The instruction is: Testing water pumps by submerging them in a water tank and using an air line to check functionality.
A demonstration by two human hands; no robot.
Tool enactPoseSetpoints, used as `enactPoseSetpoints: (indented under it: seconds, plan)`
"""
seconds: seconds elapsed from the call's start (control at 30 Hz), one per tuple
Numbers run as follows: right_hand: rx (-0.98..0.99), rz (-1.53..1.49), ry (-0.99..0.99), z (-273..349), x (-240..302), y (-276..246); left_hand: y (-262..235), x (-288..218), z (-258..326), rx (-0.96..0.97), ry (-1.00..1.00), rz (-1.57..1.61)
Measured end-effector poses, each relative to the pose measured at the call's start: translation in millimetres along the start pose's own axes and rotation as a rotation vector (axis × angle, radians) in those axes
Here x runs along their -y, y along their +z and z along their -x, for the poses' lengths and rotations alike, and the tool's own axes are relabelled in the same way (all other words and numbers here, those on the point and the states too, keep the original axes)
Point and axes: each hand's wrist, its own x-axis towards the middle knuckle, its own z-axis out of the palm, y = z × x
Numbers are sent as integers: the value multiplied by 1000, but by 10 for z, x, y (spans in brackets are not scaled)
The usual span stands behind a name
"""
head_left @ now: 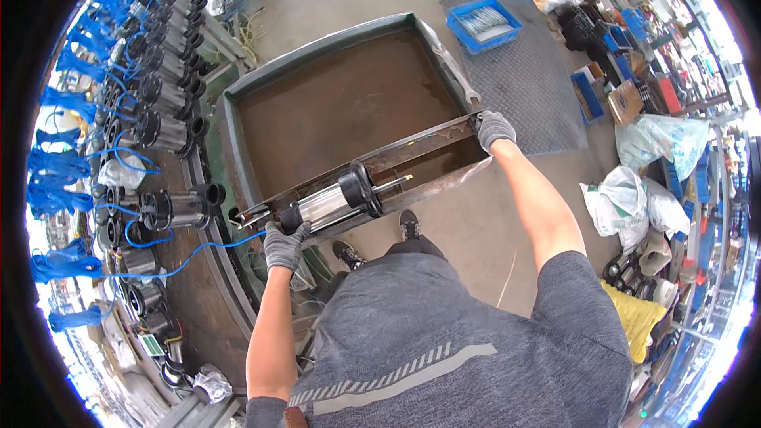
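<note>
A silver cylindrical motor point(323, 206) with black end caps lies along metal rails across the near side of a tank. Its bare shaft point(394, 183) points to the right. My left hand point(284, 247), in a grey glove, is closed round the motor's left end, where a blue cable point(208, 246) runs off to the left. My right hand point(496, 130), also gloved, is curled at the right end of the angle-iron rail point(428, 142); what its fingers hold is hidden. Just beyond that hand, an open-ended wrench point(472, 98) rests on the tank's rim.
The rectangular metal tank point(317, 51) holds murky brown liquid. On the left stand several motors point(168, 131) in a row with coiled blue cables point(59, 166). A blue crate point(484, 25) sits on a floor plate point(539, 103). Plastic bags point(622, 198) and shelving line the right.
</note>
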Motion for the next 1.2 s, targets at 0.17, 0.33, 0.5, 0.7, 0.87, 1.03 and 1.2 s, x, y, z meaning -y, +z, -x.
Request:
enactPoseSetpoints:
  seconds: [0.17, 0.33, 0.5, 0.7, 0.87, 1.03, 1.2]
  plan:
    - [47, -16, 25, 70, 118, -119, -172, -322, 122, 57, -29, -65]
    - [-142, -44, -42, 237, 275, -237, -50, -102, 76, 65, 51, 24]
    - [-98, -524, -352, 915, 1318, -491, -86, 624, -203, -66, 83, 121]
    - [5, -673, -543, 1731, 2527, -333, -443, 1204, -910, -37, -466, 758]
    - [-80, -553, -472, 1723, 2605, -134, -635, 1093, -1050, 248, -492, 992]
    - [-105, -549, -474, 1816, 2713, -170, -517, 1271, -1100, 244, -325, 910]
    - [-118, -534, -430, 1822, 2663, -149, -623, 977, -669, -7, 62, 576]
